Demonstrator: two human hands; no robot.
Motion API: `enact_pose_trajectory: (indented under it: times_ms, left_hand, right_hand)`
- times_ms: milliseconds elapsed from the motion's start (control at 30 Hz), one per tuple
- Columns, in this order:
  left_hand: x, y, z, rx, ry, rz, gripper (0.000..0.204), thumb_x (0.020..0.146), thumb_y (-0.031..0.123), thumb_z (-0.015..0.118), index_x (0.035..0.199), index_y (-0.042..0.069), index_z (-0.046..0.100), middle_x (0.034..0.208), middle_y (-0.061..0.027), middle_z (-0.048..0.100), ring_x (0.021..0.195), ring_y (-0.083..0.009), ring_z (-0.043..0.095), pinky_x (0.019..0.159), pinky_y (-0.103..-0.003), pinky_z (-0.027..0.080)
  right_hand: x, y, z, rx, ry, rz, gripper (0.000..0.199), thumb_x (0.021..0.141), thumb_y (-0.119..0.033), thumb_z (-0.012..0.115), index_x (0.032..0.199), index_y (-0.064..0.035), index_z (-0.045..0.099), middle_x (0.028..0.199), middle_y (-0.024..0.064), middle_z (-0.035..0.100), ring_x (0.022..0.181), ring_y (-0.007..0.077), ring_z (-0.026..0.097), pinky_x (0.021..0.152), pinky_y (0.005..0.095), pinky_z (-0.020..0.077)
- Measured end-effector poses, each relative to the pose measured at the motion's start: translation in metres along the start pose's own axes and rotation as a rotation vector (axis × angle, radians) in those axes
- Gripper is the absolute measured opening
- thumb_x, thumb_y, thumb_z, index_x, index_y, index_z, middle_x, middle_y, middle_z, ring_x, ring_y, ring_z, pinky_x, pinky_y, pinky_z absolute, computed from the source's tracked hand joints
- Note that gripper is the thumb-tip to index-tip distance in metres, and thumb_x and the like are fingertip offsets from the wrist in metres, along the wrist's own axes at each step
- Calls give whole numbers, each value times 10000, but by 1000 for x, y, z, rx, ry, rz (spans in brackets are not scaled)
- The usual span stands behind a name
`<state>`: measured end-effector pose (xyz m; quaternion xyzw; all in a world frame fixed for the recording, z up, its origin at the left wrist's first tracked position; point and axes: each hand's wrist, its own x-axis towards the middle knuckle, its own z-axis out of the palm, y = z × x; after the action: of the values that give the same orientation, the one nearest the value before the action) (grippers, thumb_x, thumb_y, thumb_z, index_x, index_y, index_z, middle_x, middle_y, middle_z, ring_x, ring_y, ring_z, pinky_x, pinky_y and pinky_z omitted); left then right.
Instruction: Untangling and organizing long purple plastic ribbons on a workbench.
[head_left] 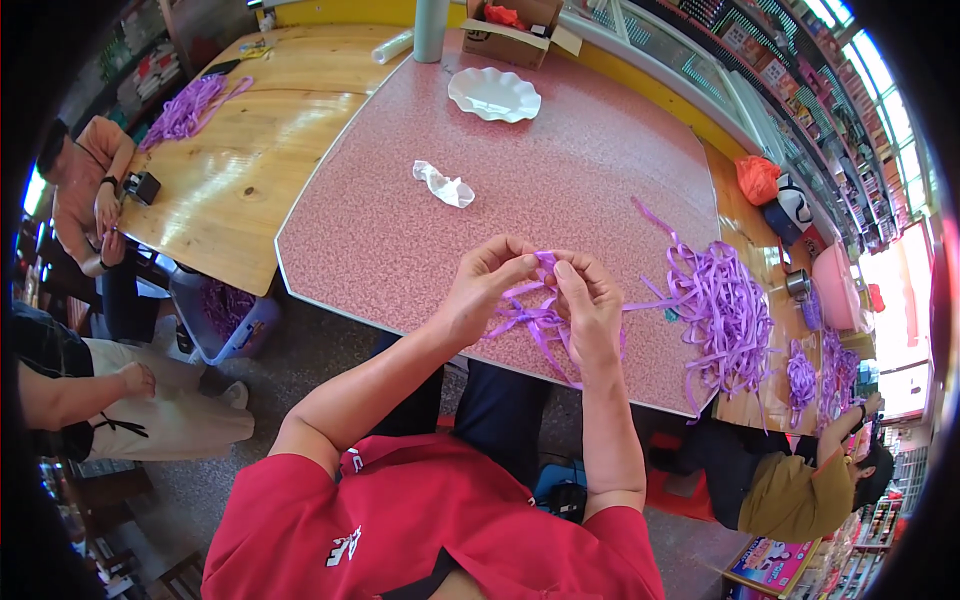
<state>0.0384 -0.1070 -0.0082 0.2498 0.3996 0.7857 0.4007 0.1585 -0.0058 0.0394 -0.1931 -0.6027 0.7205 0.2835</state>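
Between both my hands, purple ribbon strips (540,312) pinched at top: left hand (487,285) and right hand (588,300) grip pressed together on strands, ends dangling over pink bench (400,230) so they hang free. Ribbon pile (722,310) right of grip; crumpled wrapper (443,185) beyond.

Left hand (484,290) and right hand (588,305) pinch purple ribbon strips (535,318) above the pink table (400,230).

It was a small shop used as a workroom: shelves of packaged goods (800,70) lined the wall at two o'clock, while purple ribbon strips (720,310) lay heaped on a pink table (400,230).
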Motion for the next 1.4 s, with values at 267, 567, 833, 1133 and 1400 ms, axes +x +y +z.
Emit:
enact_pose_trajectory:
  times_ms: [267, 567, 833, 1133, 1400]
  left_hand:
    - [3, -3, 9, -585, -110, -225, 61, 959, 124, 550, 1007, 91, 566, 959, -29, 630, 897, -137, 622, 851, -313, 495]
    - [3, -4, 6, -488, -109, -189, 111, 965, 114, 584, 1069, 81, 561, 979, -29, 634, 894, -142, 619, 820, -317, 514]
    - [5, -7, 6, -310, -50, -131, 99, 978, 112, 620, 1050, 46, 606, 919, -36, 628, 824, -118, 595, 746, -279, 499]
    - [8, -5, -5, 41, 51, -9, 155, 974, 173, 640, 999, 21, 652, 877, -45, 668, 733, -127, 621, 708, -280, 518]
    - [6, -4, 4, 112, -8, -47, 210, 978, 226, 641, 981, 17, 662, 818, -27, 655, 705, -100, 599, 666, -262, 500]
  right_hand:
    - [1, 6, -4, -213, -70, -125, 220, 926, -33, 644, 1138, 26, 648, 1040, 68, 681, 924, 106, 639, 818, 246, 525]
    - [1, -2, -18, -393, -70, -156, 205, 940, -25, 620, 1129, 22, 684, 1006, 42, 669, 919, 94, 638, 809, 229, 507]
    - [-4, -13, -23, -603, -91, -216, 182, 912, -28, 658, 1083, 4, 713, 871, -10, 612, 753, 47, 545, 662, 196, 429]
    - [1, -17, -42, -607, 38, -252, 144, 880, -38, 710, 1020, -8, 730, 871, 2, 613, 765, 75, 558, 672, 230, 450]
    - [12, -16, -17, -1016, 13, -671, 254, 839, -28, 724, 1091, -7, 704, 1061, 111, 667, 1064, 219, 634, 888, 333, 518]
